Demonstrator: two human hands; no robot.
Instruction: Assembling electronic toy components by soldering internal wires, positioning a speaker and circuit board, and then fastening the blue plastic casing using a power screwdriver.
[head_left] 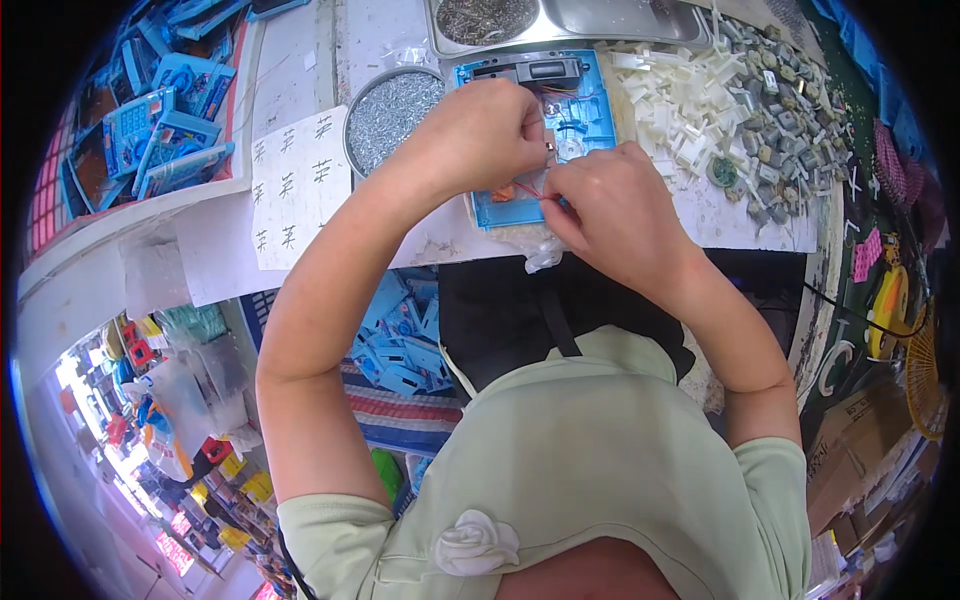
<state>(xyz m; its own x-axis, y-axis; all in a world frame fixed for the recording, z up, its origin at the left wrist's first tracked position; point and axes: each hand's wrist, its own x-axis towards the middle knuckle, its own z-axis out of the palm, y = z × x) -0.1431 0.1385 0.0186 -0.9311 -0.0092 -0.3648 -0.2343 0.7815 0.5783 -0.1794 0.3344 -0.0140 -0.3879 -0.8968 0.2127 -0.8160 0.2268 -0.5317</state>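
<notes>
A blue plastic casing [594,104] lies open on the bench in front of me, with a black part [538,72] along its far end and thin red wires inside. My left hand [487,133] reaches over its left side, fingers curled in a pinch. A tiny metal piece [549,146] shows at those fingertips; I cannot make out its kind. At the near right edge, my right hand [622,212] pinches the thin red wires [527,188] between thumb and forefinger. A small orange-brown piece [503,193] sits in the casing's near left corner. Both hands hide much of the inside.
Left of the casing stands a round tin of small screws [392,112], beside a marked paper sheet [290,200]. White plastic parts [672,100] and grey blocks [790,130] are heaped right. A metal tray [580,22] sits behind. Blue casings fill a bin [165,125] far left.
</notes>
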